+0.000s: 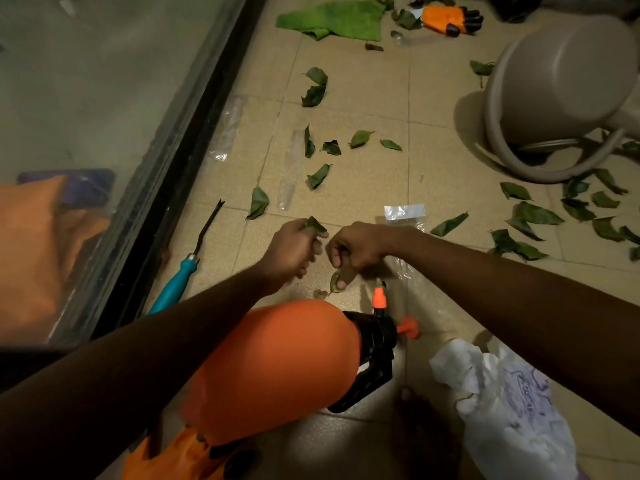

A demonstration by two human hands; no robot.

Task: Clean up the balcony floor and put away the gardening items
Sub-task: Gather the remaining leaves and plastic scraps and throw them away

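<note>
Pinching two leaves (315, 225), one per hand (294, 247)

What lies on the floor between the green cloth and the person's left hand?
Loose leaves and a clear plastic wrapper lie between the green cloth and the left hand, seen in the head view.

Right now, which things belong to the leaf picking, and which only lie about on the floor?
In use: left hand holding a green leaf; right hand pinching a small curled leaf; scattered green leaves.
Lying about: teal-handled weeding fork; orange spray bottle; beige plastic watering can; orange-and-black glove; green cloth.
</note>
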